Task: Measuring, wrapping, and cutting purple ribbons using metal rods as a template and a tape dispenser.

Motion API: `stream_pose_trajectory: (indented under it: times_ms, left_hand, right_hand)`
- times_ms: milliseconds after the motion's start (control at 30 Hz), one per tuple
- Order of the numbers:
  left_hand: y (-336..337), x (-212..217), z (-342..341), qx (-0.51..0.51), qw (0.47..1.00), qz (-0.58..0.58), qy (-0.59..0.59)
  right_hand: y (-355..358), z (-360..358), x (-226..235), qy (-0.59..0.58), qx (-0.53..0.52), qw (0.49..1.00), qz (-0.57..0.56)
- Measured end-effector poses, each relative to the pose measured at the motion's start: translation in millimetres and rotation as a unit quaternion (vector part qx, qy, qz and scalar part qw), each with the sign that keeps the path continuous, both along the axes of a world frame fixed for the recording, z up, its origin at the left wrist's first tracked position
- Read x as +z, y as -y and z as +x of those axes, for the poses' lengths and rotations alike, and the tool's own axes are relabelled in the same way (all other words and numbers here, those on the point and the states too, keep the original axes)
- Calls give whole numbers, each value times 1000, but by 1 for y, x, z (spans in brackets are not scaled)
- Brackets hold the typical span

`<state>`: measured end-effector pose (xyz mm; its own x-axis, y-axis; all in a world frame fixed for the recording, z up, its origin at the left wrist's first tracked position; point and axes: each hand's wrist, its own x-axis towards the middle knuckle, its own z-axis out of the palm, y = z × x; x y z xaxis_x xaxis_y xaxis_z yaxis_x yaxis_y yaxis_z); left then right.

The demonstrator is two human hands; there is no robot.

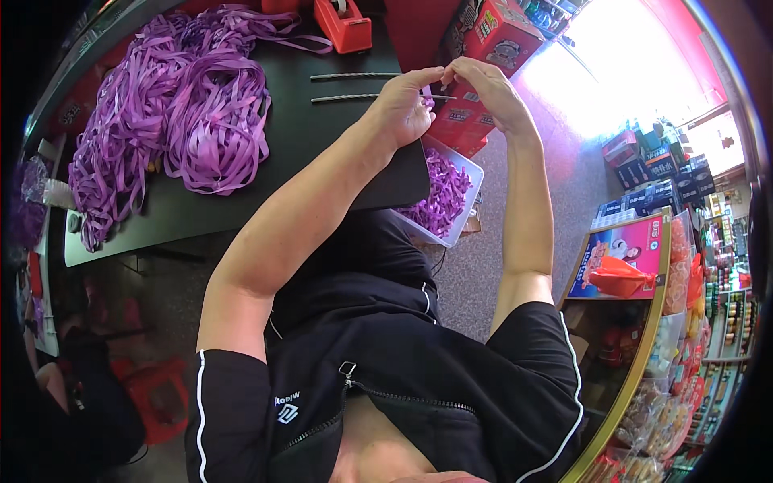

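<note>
A small purple ribbon piece (427, 100) sits up at the far edge of the black table (322, 137), and both hands meet right on it. The left hand (403, 109) pinches it between thumb and forefinger; the right hand (491, 92) arches over, fingertips pressed down onto the same spot. Two thin metal rods (354, 76) lie just left of them. Nearer, a white tray of purple bits (447, 197) hangs off the table edge; far left, a big purple ribbon heap (177, 113).

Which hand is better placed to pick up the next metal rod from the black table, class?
Probably the left. The left hand hovers right at the two metal rods on the black table, while the right hand sits farther off, past the table's edge.
</note>
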<state>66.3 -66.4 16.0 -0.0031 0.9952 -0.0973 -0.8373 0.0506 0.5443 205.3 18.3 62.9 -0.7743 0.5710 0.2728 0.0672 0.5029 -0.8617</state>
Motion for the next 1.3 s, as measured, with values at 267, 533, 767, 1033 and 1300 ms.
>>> stream_pose_trajectory:
  times_ms: [267, 533, 767, 1033, 1300]
  left_hand:
    - [-4, -5, 4, 21, 999, 9, -26]
    - [3, 3, 5, 10, 999, 53, 0]
    - [-5, -9, -6, 21, 1000, 12, -15]
    - [4, 5, 1, 44, 996, -36, 66]
    - [4, 3, -2, 20, 995, -10, 93]
  right_hand:
    - [-7, 2, -17, -9, -39, 998, -47]
    - [-9, -5, -44, -131, -113, 936, -308]
    - [13, -5, -47, -145, -71, 971, -179]
    - [-33, 3, -30, -3, -99, 992, -78]
    - [-67, -33, -19, 289, 2, 957, -6]
